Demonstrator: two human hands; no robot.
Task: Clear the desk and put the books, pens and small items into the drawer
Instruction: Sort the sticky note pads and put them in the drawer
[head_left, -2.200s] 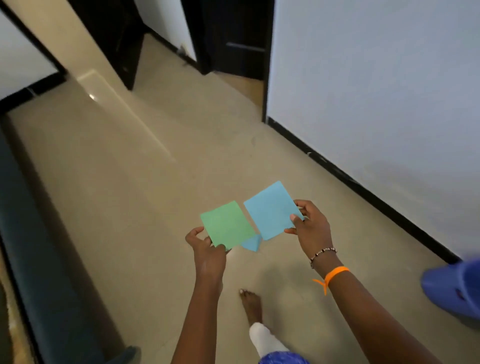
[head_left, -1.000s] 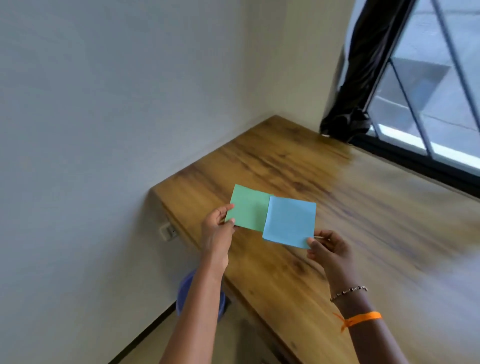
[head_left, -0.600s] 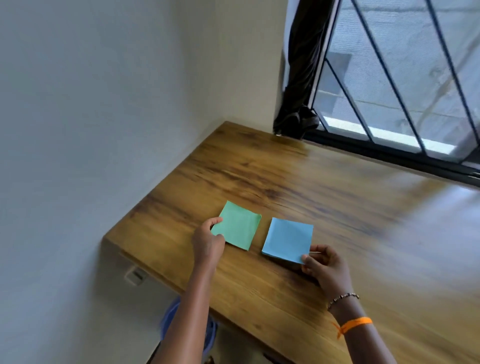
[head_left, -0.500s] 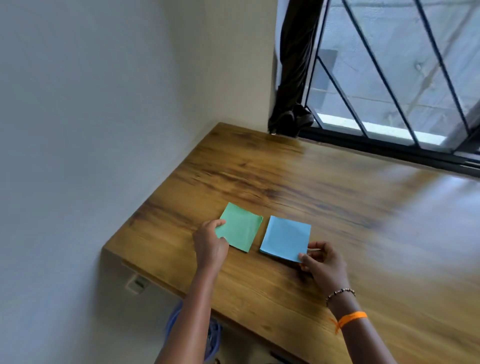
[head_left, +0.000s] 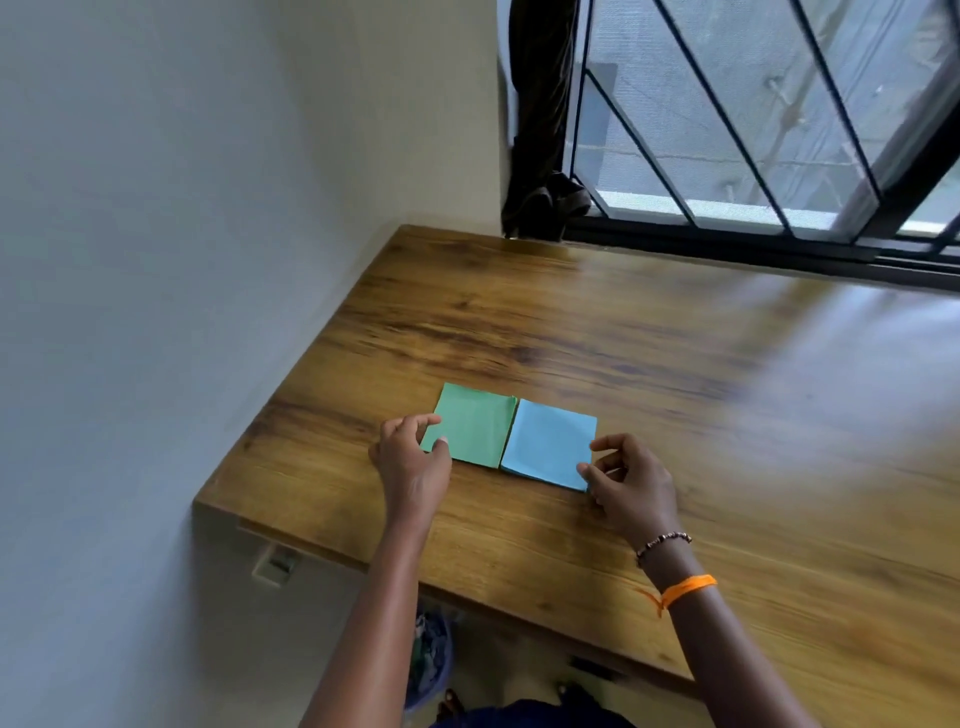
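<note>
Head view. You had a square green paper sheet (head_left: 475, 432) and a square light-blue paper sheet (head_left: 550, 443) lying flat on the brown wood-grain desk (head_left: 649, 374), near its left front corner. The two sheets lay side by side, green on the left and blue on the right, their inner edges touching or all but touching; which one could not be told.

Your left hand (head_left: 410, 460) was at the near left corner of the green sheet, fingers curled, with thumb and forefinger apart and spread over that corner. The fingertips looked to touch the paper, but no pinch had closed on it: the hand was loose. Your right hand (head_left: 631, 480) was at the near right corner of the blue sheet, forefinger and thumb parted with a gap between them, the tips at the paper's edge; it too had nothing clamped. A dark beaded bracelet (head_left: 663, 542) and an orange string band (head_left: 687, 588) sat on your right wrist.

The desk ran along a pale wall (head_left: 156, 260) on the left. At the far side was a window with black diagonal bars (head_left: 753, 130), and a dark bundled curtain (head_left: 540, 124) hung at its left edge. Under the desk's near left end a blue bin (head_left: 432, 657) showed in part. A small white wall socket (head_left: 275, 565) sat just below the desk's left corner.
</note>
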